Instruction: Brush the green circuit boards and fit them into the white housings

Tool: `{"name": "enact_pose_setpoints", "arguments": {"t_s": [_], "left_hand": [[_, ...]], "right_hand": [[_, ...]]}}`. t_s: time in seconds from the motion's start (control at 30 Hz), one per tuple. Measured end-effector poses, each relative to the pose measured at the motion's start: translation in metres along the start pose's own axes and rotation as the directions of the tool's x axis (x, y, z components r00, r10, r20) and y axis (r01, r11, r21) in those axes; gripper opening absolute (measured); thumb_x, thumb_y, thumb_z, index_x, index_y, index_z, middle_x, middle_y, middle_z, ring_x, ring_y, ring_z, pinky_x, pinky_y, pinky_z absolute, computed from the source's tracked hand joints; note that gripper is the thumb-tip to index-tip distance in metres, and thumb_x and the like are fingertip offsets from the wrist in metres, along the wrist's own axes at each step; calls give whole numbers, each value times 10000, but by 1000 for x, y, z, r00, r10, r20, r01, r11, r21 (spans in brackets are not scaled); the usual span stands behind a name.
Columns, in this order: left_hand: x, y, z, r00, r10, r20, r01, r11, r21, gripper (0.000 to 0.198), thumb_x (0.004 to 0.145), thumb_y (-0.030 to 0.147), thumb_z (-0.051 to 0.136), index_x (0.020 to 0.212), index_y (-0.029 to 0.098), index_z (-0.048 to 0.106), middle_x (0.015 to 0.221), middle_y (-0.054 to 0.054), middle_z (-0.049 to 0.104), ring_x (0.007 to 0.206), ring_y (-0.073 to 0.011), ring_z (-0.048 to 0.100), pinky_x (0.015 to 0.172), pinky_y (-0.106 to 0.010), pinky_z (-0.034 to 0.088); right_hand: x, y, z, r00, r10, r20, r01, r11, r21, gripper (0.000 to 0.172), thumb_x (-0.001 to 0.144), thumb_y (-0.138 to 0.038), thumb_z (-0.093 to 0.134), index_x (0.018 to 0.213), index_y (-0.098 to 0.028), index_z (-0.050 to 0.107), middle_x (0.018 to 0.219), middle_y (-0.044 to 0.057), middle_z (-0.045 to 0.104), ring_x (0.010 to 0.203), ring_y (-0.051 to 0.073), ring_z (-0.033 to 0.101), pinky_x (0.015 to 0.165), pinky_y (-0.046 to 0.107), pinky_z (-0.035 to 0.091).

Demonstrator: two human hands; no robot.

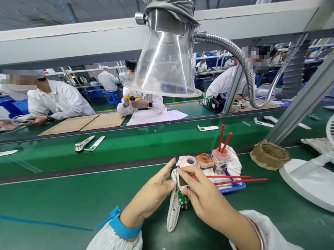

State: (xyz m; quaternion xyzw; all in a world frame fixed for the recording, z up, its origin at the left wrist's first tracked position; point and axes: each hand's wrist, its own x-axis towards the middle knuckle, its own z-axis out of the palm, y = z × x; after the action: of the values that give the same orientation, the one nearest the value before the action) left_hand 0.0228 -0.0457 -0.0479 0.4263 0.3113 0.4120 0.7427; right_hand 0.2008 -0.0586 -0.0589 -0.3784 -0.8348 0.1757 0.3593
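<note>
Over the green bench my left hand [155, 191] grips the upper end of a long white plastic housing [173, 215], its thumb and fingers at the edge. Its hollow, ribbed inner side faces up and its lower end points toward me. From the right, my right hand [206, 195] pinches a green circuit board [182, 198] with a flat screen-like part at its upper end. The board lies at a slant against the housing's upper part. Fingers hide part of both pieces, so I cannot tell whether the board is seated. A blue strap [126, 228] circles my left wrist.
Behind my right hand, a blue tray [233, 188] holds small pots and red sticks [224, 142]. A tape roll [270, 155] and white fan [313, 186] stand right. A clear hood [166, 66] hangs above. White parts [94, 143] lie on the conveyor; co-workers [60, 98] sit beyond.
</note>
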Motion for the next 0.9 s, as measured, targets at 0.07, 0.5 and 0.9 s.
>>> {"name": "enact_pose_setpoints", "arguments": {"t_s": [0.07, 0.5, 0.9], "left_hand": [[3, -3, 1, 998, 8, -55, -12, 997, -77, 555, 769, 141, 635, 1289, 255, 480, 1154, -60, 590, 937, -151, 576, 866, -293, 421], [9, -18, 15, 971, 168, -168, -191, 972, -134, 301, 850, 219, 538, 1145, 279, 527, 904, -8, 638, 798, -135, 603, 743, -273, 457], [-2, -9, 13, 813, 576, 81, -288, 277, 917, 275, 878, 158, 421, 1072, 188, 614, 1364, -147, 437, 1092, -202, 559, 898, -334, 470]], "right_hand": [[0, 0, -2, 1000, -1, -9, 1, 1000, -10, 489, 853, -60, 399, 1325, -188, 381, 1232, 117, 407, 1124, 216, 438, 923, 366, 458], [-3, 14, 5, 972, 21, -234, 55, 949, 312, 452, 871, -159, 535, 1287, -305, 433, 1245, 74, 400, 1137, 218, 470, 928, 330, 474], [4, 9, 12, 969, 230, -95, -12, 424, 906, 379, 767, -294, 700, 1131, -321, 598, 1190, 64, 454, 1021, 201, 543, 742, 261, 552]]}}
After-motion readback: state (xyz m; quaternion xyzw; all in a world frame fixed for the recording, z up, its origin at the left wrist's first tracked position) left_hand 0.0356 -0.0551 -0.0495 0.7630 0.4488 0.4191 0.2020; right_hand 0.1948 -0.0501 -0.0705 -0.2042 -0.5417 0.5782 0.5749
